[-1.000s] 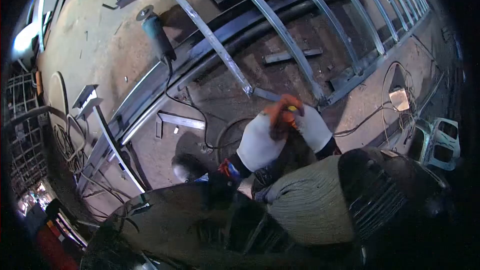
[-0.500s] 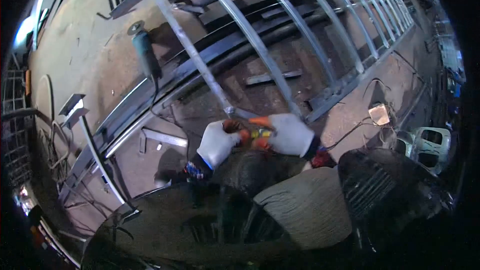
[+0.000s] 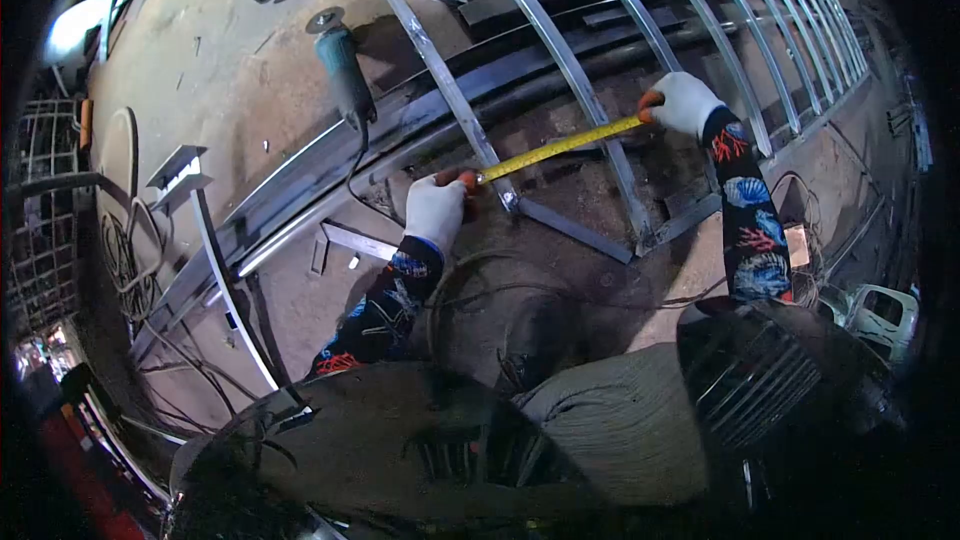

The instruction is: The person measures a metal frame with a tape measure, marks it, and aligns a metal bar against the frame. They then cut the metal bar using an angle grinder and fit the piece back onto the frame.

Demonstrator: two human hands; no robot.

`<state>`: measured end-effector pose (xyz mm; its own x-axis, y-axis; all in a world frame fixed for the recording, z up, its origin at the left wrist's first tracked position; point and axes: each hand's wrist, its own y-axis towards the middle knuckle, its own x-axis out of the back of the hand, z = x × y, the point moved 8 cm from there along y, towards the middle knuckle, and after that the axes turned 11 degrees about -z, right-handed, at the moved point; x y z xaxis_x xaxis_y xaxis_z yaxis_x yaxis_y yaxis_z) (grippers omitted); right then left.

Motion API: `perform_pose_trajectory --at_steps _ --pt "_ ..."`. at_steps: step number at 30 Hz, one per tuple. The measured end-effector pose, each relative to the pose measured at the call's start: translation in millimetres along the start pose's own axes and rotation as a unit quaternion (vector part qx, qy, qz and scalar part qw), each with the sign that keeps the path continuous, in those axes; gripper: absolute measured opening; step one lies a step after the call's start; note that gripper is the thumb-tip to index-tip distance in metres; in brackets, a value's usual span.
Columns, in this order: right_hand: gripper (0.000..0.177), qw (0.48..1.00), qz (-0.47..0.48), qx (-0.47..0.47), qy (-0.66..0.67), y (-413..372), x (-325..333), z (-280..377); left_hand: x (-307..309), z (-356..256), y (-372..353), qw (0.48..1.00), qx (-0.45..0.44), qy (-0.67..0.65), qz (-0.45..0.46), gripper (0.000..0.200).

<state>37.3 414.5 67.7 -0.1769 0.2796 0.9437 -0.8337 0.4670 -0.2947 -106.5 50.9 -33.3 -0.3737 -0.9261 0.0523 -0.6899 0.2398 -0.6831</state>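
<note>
A yellow tape measure (image 3: 560,148) is stretched between my gloved hands, its blade lying across two bars of a metal frame (image 3: 553,50). My left hand (image 3: 437,210) is closed with its fingertips pinching the blade's end, just left of the nearest bar (image 3: 428,62). Farther off to the right, my right hand (image 3: 687,104) is closed around the other end, above the frame. The tape's case is hidden by that hand. Both gloves are white with orange fingertips, and dark patterned sleeves cover my forearms.
An angle grinder (image 3: 343,70) lies on the floor beyond the left bar, its cord (image 3: 352,180) trailing toward me. At left stands a metal post with a plate (image 3: 215,240). Cables (image 3: 125,250) coil at far left. A white plastic chair (image 3: 885,310) is at right.
My hands were together near my lap around the yellow tape measure. They have moved apart and forward, the right one up and right, and the blade is now drawn out. My view has shifted.
</note>
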Motion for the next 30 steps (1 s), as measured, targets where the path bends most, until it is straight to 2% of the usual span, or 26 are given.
perform_pose_trajectory --at_steps 1,3,6,9,11,13,15,16,20,22,28,30 --pt "0.025 1.000 -0.002 0.000 0.000 4.0 0.9 -1.6 1.7 1.4 -0.2 1.000 -0.002 0.000 0.001 0.019" --pt "0.025 1.000 0.021 0.007 -0.005 6.5 0.3 -2.8 6.1 0.4 -1.0 0.993 -0.057 0.099 -0.008 0.020" --pt "0.025 0.999 0.036 -0.002 -0.004 6.3 -0.9 -7.0 4.7 4.2 -10.2 0.997 -0.062 0.037 0.002 0.023" --pt "0.028 1.000 0.017 0.021 -0.003 2.8 -1.8 -12.8 5.8 47.8 20.8 0.998 -0.035 0.049 0.005 0.027" --pt "0.028 0.999 0.016 0.035 -0.003 2.6 -7.6 -19.1 1.2 66.6 30.8 0.999 -0.024 -0.018 0.025 0.028" --pt "0.028 0.999 0.016 0.036 -0.015 2.0 -9.8 -22.2 -2.4 47.1 10.7 0.999 -0.004 0.015 0.039 0.028" --pt "0.028 0.999 0.016 0.029 -0.012 1.5 -12.0 -27.0 -9.0 37.6 0.6 0.998 0.019 -0.031 0.053 0.027" --pt "0.028 0.999 0.008 0.033 -0.011 0.6 -11.6 -27.5 -10.9 34.3 5.8 0.998 -0.034 -0.024 0.039 0.026" --pt "0.026 0.999 -0.025 0.040 0.007 -4.7 -13.2 -30.6 -10.8 26.6 4.2 0.998 -0.058 -0.003 0.029 0.026" --pt "0.026 0.998 -0.041 0.047 0.009 -8.7 -11.5 -28.8 -11.7 21.1 3.5 0.995 -0.084 0.053 0.023 0.026" --pt "0.026 0.994 -0.095 0.056 -0.001 -14.9 -15.1 -30.7 -15.3 26.7 3.7 0.999 -0.019 0.008 0.047 0.029" --pt "0.025 0.988 -0.133 0.075 -0.003 -17.0 -13.4 -29.2 -14.3 24.6 2.7 0.999 -0.024 0.008 0.044 0.029"
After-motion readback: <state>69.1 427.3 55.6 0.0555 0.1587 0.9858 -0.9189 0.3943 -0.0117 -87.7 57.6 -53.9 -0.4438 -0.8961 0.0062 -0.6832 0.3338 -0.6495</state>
